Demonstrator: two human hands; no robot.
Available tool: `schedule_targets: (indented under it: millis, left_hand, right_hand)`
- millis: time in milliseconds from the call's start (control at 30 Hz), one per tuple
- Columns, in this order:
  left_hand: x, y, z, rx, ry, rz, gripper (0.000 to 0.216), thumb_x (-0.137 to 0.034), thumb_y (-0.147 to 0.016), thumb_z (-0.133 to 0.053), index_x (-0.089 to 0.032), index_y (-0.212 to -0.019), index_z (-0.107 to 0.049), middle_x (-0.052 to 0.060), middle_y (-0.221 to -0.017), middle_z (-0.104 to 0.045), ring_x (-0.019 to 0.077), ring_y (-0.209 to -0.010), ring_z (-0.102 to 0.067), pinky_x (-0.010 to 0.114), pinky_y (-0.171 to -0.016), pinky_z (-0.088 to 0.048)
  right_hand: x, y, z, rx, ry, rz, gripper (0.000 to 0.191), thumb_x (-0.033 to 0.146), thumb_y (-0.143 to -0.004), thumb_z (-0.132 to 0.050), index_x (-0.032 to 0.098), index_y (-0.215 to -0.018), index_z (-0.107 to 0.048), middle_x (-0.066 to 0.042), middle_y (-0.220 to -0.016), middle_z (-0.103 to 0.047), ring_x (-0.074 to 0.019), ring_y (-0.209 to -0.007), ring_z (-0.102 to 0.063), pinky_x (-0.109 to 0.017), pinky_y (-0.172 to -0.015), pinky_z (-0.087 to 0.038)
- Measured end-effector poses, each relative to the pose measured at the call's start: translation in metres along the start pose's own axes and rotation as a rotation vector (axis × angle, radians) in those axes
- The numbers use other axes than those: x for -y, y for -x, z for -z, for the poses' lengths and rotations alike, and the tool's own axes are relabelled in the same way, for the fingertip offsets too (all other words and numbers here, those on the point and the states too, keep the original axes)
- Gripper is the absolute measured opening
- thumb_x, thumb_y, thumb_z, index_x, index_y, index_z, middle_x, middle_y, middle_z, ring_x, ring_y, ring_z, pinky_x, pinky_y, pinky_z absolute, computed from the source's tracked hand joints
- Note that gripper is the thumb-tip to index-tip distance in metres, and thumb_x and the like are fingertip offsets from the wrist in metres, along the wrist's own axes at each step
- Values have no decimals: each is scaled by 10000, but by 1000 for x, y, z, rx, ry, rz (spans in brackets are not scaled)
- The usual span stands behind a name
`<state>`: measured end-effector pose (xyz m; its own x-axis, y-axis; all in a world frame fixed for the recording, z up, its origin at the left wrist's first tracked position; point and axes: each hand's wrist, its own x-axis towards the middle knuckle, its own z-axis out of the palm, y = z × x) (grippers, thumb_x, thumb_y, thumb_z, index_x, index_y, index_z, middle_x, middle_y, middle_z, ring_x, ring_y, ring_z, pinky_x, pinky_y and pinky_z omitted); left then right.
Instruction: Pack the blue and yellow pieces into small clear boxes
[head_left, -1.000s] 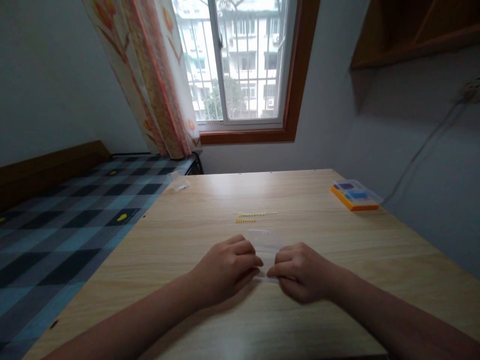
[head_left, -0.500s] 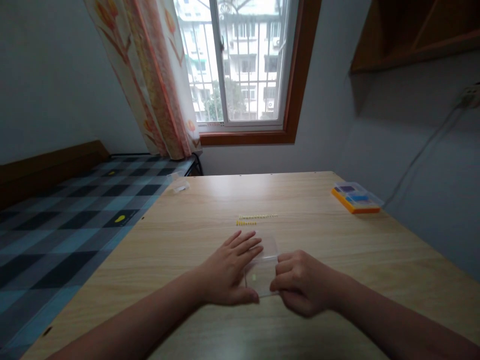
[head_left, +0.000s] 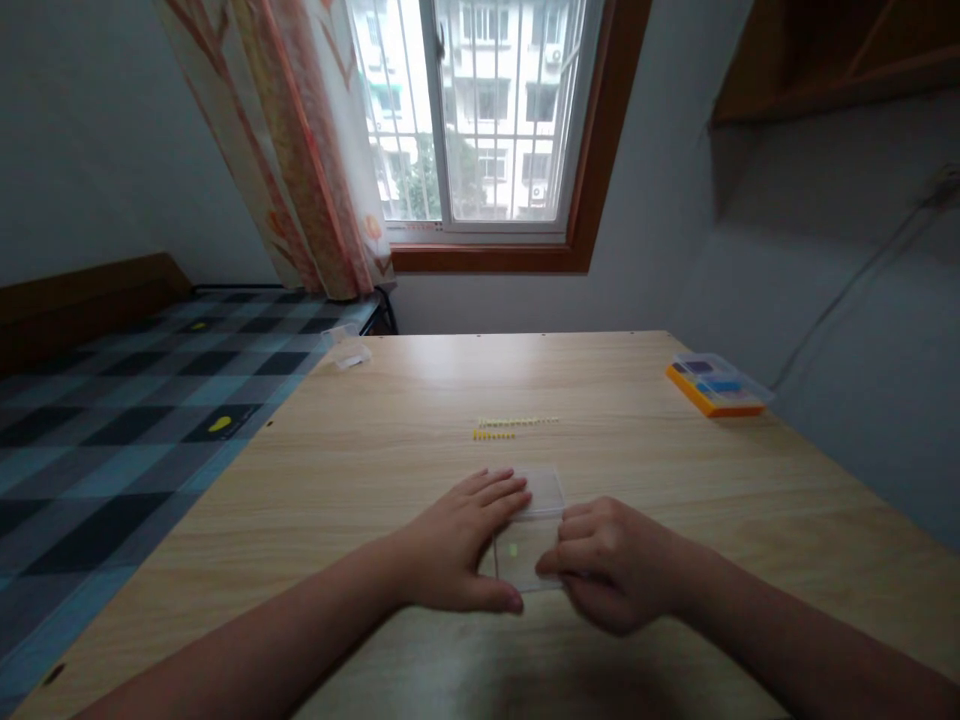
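A small clear plastic sheet or lid (head_left: 534, 530) lies flat on the wooden table (head_left: 375, 470) between my hands, with a tiny yellow-green bead (head_left: 513, 549) showing on it. My left hand (head_left: 457, 540) rests flat on its left edge, fingers stretched out. My right hand (head_left: 611, 560) has its fingers curled, pinching the right edge. Beyond them lie two short rows of yellow beads (head_left: 514, 425).
An orange-based bead box with a clear lid (head_left: 716, 385) sits at the table's far right. A small clear plastic piece (head_left: 346, 352) lies at the far left corner. A checked bed (head_left: 112, 400) borders the table on the left; window and curtain behind.
The clear sheet, held up between both pinching hands, has been laid flat on the table. My left hand opened and flattened onto it. The view has tilted slightly.
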<state>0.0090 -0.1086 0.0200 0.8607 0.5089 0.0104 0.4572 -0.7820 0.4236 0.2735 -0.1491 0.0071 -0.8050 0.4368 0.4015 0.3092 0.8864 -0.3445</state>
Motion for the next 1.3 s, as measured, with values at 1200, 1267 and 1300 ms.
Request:
schedule_targets:
  millis: [1200, 1267, 1300]
  left_hand:
    - [5, -2, 3, -44, 104, -23, 977, -715, -740, -773, -119, -1466, -506, 216, -1532, -493, 379, -1460, -408, 532, -1209, -324]
    - [5, -2, 3, -48, 107, -24, 976, -716, -736, -776, -126, -1465, -507, 213, -1532, -495, 381, -1459, -409, 535, -1208, -324]
    - [5, -2, 3, -51, 112, -23, 974, -718, -733, -777, -135, -1465, -509, 211, -1530, -498, 383, -1457, -411, 539, -1206, -326]
  right_hand:
    - [-1, -33, -3, 122, 240, -124, 263, 261, -1008, -428, 185, -871, -638, -27, -811, -709, -155, -656, -608, -286, -619, -418]
    - [-1, -32, -3, 118, 244, -119, 274, 264, -1012, -420, 186, -864, -637, -27, -804, -705, -154, -648, -601, -288, -612, -411]
    - [-1, -32, -3, 116, 246, -118, 281, 264, -1014, -415, 185, -859, -636, -27, -803, -704, -154, -645, -599, -289, -610, -408]
